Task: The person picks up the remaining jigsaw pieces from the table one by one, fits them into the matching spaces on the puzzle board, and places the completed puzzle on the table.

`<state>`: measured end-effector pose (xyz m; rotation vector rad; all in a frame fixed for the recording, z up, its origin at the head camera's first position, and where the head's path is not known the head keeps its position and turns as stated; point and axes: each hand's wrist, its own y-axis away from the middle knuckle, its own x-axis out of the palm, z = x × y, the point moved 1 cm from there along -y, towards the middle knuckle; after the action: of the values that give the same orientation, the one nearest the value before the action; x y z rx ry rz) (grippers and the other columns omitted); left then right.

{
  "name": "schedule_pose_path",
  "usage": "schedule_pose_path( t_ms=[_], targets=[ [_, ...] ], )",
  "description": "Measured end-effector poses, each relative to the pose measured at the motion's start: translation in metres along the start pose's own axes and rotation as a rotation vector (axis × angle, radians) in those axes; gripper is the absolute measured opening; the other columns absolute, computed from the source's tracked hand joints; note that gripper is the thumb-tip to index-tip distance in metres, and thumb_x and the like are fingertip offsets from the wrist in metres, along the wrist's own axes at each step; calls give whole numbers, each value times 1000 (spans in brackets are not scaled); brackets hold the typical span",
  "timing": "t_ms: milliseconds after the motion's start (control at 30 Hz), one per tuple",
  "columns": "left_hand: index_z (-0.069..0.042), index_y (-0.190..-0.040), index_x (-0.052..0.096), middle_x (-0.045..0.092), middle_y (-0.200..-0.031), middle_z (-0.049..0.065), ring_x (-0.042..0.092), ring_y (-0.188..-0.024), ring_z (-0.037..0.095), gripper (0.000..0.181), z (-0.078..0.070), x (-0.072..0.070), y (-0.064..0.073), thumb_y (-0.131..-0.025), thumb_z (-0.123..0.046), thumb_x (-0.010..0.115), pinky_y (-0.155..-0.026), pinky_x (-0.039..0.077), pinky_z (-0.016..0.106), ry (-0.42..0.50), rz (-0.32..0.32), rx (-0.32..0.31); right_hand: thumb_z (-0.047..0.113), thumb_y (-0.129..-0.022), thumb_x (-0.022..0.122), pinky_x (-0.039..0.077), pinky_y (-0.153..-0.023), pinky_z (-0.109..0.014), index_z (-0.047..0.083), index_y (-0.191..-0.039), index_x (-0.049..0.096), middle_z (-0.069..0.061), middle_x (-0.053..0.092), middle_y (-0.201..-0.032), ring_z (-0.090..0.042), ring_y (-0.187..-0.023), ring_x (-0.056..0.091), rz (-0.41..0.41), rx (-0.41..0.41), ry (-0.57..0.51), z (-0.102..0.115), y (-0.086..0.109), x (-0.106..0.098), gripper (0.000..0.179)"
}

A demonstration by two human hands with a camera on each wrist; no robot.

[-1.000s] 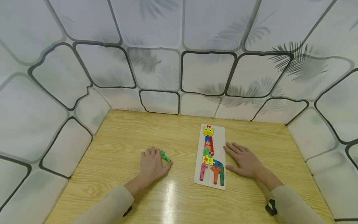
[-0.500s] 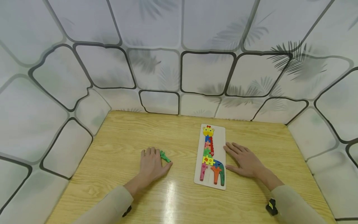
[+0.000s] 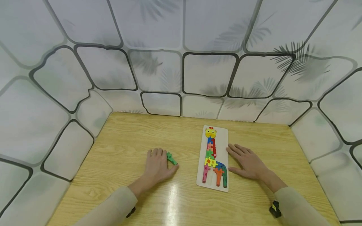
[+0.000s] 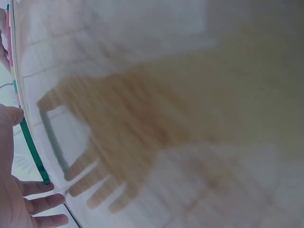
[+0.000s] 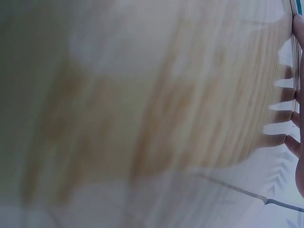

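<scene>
A green puzzle piece (image 3: 171, 158) lies on the table beside my left hand (image 3: 156, 166). Its two ends meet my thumb and index finger, and in the left wrist view the same green piece (image 4: 33, 147) spans the gap between them. To the right sits a white puzzle board (image 3: 222, 138) bearing a giraffe (image 3: 210, 162) of coloured pieces, with a yellow head at the top. A pale bare spot shows between the pink and orange legs. My right hand (image 3: 249, 161) lies flat on the table, fingers spread, with fingertips and thumb at the board's right edge.
The wood-grain table (image 3: 130, 131) is glossy and mirrors the hands. Pale walls (image 3: 161, 69) with a stone-and-leaf pattern enclose it at the back and both sides. A small black object (image 3: 275, 209) is at the right sleeve.
My left hand has shifted a little to the right, and the green puzzle piece has moved along with it. The right hand and the board stay in place.
</scene>
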<state>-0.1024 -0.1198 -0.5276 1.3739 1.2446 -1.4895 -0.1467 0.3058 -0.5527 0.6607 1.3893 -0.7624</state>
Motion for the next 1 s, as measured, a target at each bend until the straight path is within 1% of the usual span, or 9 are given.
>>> schedule_pose_path(
  t_ms=[200, 433, 600, 733, 833, 1000],
  targets=[
    [-2, -120, 66, 70, -120, 18, 64, -121, 40, 83, -8, 0, -5, -89, -78, 57, -112, 47, 61, 13, 33, 26, 63, -98, 61, 40, -120, -64, 16, -165, 36, -12, 38, -171, -41, -156, 39, 9, -1, 11, 0, -1, -1, 86],
    [-3, -126, 65, 69, -127, 17, 61, -126, 37, 86, -21, 0, -10, -89, -80, 55, -114, 45, 59, 17, 68, 58, 63, -98, 61, 40, -120, -64, 16, -165, 37, -12, 38, -171, -42, -155, 40, 10, -1, 7, 0, -1, -1, 85],
    [-5, -130, 64, 68, -131, 15, 59, -131, 36, 87, -30, 1, -12, -89, -81, 53, -116, 44, 59, 11, 104, 82, 61, -98, 62, 41, -118, -64, 15, -164, 39, -13, 41, -169, -42, -153, 42, -16, -12, 11, 1, 0, 0, 84],
    [-5, -131, 63, 67, -131, 15, 60, -132, 35, 87, -38, 1, -14, -89, -80, 53, -116, 44, 58, 24, 117, 115, 61, -98, 64, 43, -117, -64, 14, -163, 40, -14, 43, -168, -44, -152, 44, -36, -22, 13, 1, 0, 1, 84],
    [-5, -132, 63, 67, -132, 14, 59, -133, 35, 86, -42, 1, -16, -90, -79, 53, -116, 44, 57, 38, 114, 140, 61, -98, 63, 42, -117, -65, 14, -163, 40, -14, 42, -168, -44, -152, 43, -32, -20, 11, 0, 0, 1, 84],
    [-6, -133, 64, 67, -133, 13, 59, -135, 34, 84, -50, 0, -19, -90, -78, 55, -116, 45, 56, 59, 112, 178, 63, -99, 61, 39, -120, -64, 15, -165, 37, -12, 38, -171, -42, -155, 39, 4, -4, 8, -1, 0, 2, 85]
  ],
)
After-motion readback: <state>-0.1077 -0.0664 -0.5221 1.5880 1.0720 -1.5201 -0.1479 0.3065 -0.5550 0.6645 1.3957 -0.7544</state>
